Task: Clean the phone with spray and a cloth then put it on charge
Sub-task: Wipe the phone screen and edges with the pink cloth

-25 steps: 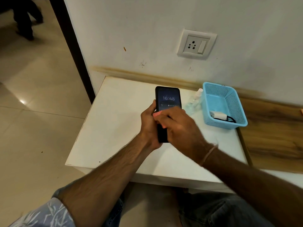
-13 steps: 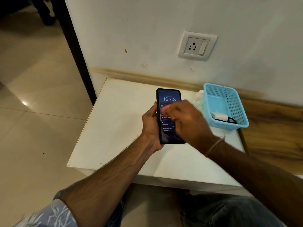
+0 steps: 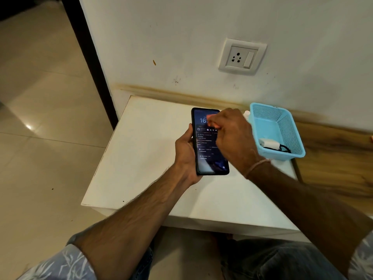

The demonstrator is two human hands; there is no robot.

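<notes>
1. A white wall [image 3: 181, 47] with a socket plate [image 3: 242, 56] stands behind a low white table [image 3: 141, 158]; pale glossy floor tiles [image 3: 40, 138] lie to the left, and a wood-grain surface [image 3: 333, 158] adjoins the table on the right
2. The phone [image 3: 205, 150] is held just above the middle of the table, screen up and lit, showing a clock and a list of notices; its top end points toward the wall
3. The left hand [image 3: 186, 156] grips the phone from its left edge, the thumb along that edge and the palm beneath, the fingers wrapped out of sight under the case
4. The right hand [image 3: 232, 136] is over the upper right of the screen with its fingers curled, pinching a small pinkish cloth [image 3: 212, 120] against the glass near the clock; only a corner of the cloth shows between the fingertips
5. A thin thread band [image 3: 256, 166] circles the right wrist
6. A light blue mesh basket [image 3: 290, 134] sits at the table's far right corner near the wall, holding a white charger [image 3: 269, 144] with a black cable [image 3: 284, 149]
7. The spray bottle [image 3: 246, 114] stands just beside the basket's left wall, mostly hidden behind the right hand, only its pale top visible
8. Patterned sleeves and dark trousers fill the bottom edge
</notes>
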